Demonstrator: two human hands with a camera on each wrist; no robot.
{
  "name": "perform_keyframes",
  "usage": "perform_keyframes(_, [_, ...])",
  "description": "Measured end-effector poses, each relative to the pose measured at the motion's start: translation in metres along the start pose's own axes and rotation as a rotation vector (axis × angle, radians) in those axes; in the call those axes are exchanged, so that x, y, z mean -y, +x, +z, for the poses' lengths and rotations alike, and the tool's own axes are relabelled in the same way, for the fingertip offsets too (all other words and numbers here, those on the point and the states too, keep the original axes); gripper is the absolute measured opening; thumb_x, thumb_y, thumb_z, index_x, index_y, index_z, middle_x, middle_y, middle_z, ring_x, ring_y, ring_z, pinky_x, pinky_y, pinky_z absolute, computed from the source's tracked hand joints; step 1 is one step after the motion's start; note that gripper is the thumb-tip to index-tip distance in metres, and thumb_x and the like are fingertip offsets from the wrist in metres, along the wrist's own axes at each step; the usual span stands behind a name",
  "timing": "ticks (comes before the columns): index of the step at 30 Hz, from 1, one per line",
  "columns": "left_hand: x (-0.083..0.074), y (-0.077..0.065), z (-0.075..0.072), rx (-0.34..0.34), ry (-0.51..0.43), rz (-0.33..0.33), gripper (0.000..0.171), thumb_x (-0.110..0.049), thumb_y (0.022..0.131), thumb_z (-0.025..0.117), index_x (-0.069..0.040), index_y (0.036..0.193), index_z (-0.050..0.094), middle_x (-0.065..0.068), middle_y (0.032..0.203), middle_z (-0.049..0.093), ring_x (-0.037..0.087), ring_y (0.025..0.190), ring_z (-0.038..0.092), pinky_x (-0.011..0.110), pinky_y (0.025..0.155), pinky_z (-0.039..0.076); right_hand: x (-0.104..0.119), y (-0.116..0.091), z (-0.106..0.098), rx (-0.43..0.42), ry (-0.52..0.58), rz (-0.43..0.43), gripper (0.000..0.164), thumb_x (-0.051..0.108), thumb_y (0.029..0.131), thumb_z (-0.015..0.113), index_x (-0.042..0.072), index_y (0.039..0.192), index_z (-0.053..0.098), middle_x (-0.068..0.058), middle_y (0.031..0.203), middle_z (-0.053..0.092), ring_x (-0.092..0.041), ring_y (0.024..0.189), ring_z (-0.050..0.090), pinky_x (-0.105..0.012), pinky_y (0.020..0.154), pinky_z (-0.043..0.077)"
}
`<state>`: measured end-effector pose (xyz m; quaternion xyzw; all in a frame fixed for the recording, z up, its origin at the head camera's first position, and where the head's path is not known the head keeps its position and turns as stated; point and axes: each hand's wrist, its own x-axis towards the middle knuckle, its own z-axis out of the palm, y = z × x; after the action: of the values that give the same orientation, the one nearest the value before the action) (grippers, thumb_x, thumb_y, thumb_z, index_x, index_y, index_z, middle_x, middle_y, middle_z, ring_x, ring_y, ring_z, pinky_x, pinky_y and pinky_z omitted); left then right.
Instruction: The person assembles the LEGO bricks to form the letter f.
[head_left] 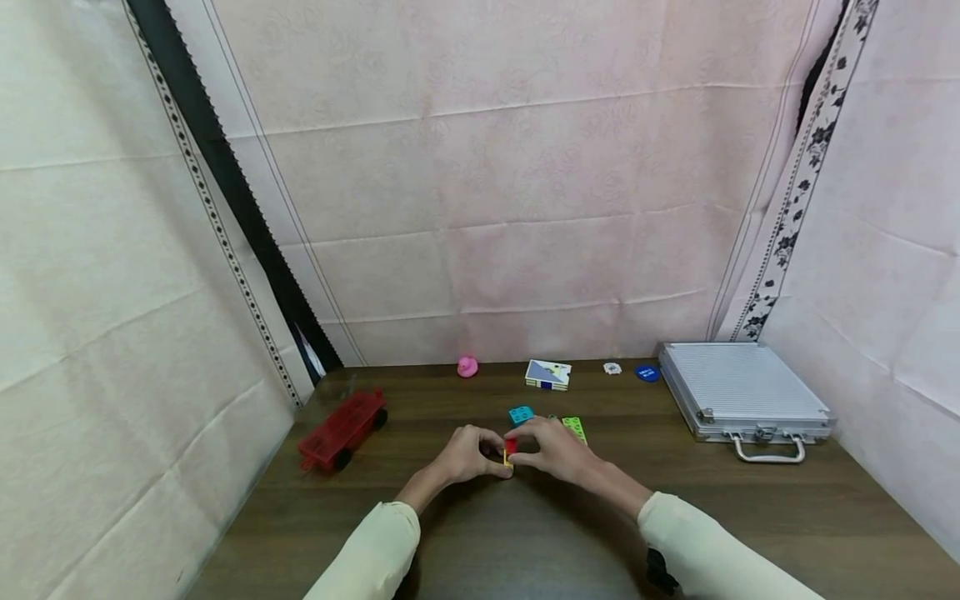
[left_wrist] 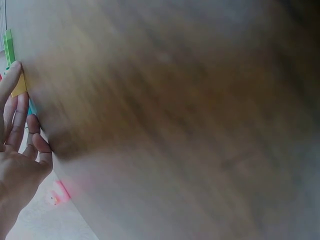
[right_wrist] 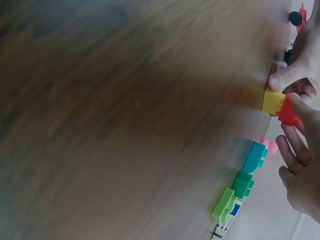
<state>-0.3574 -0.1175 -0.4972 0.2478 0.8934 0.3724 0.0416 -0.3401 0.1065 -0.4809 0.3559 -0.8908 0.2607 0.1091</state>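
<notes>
In front of me my left hand (head_left: 467, 455) pinches a yellow toy building block (right_wrist: 272, 101) low over the table, its thumb on the near side. My right hand (head_left: 557, 450) grips a red block (right_wrist: 287, 113) between thumb and fingers, directly on top of the yellow one. Yellow studs show at the seam between the two in the right wrist view. Just behind the hands stand a teal block (right_wrist: 254, 157), a dark green block (right_wrist: 242, 185) and a lime green block (right_wrist: 223, 206); the right hand covers most of the dark green one in the head view.
A red toy cart (head_left: 345, 429) with black wheels lies to the left. Along the back edge are a pink rubber duck (head_left: 467, 367), a small card box (head_left: 548, 374), a white disc (head_left: 612, 368) and a blue disc (head_left: 647, 373). A silver case (head_left: 750, 387) occupies the right side.
</notes>
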Motion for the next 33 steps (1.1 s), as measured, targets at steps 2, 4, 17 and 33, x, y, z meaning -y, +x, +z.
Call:
perform_keyframes(2, [0.000, 0.000, 0.000, -0.001, 0.000, 0.003, 0.026, -0.028, 0.077, 0.094, -0.017, 0.097, 0.080, -0.009, 0.090, 0.073, 0.011, 0.085, 0.062, 0.027, 0.076, 0.052, 0.001, -0.001, 0.001, 0.000, -0.002, 0.007, 0.032, 0.028, 0.092, 0.081, 0.012, 0.120, 0.077, 0.000, 0.113, 0.076, -0.019, 0.105, 0.070, -0.044, 0.093, 0.055])
perform_keyframes(4, [-0.001, 0.000, 0.000, -0.002, 0.001, 0.004, 0.026, -0.028, 0.077, 0.094, -0.017, 0.097, 0.080, -0.009, 0.090, 0.073, 0.011, 0.085, 0.062, 0.027, 0.077, 0.052, 0.001, -0.001, 0.001, 0.007, -0.003, 0.014, 0.031, 0.028, 0.093, 0.081, 0.013, 0.120, 0.077, 0.000, 0.114, 0.076, -0.019, 0.107, 0.069, -0.042, 0.091, 0.056])
perform_keyframes(17, [0.001, 0.002, -0.002, 0.009, 0.022, 0.031, 0.029, -0.028, 0.077, 0.094, -0.017, 0.099, 0.079, -0.011, 0.088, 0.071, 0.011, 0.083, 0.060, 0.026, 0.076, 0.051, 0.004, 0.003, 0.007, 0.032, 0.032, 0.043, 0.033, 0.027, 0.093, 0.081, 0.014, 0.123, 0.077, -0.002, 0.118, 0.075, -0.016, 0.100, 0.068, -0.034, 0.086, 0.057])
perform_keyframes(33, [0.000, 0.003, -0.006, 0.043, 0.012, 0.054, 0.028, -0.028, 0.081, 0.092, -0.015, 0.102, 0.078, -0.008, 0.092, 0.072, 0.012, 0.085, 0.062, 0.027, 0.079, 0.053, -0.003, 0.004, 0.007, 0.051, 0.119, 0.065, 0.033, 0.025, 0.091, 0.083, 0.010, 0.121, 0.077, 0.001, 0.107, 0.077, -0.011, 0.094, 0.072, -0.027, 0.079, 0.059])
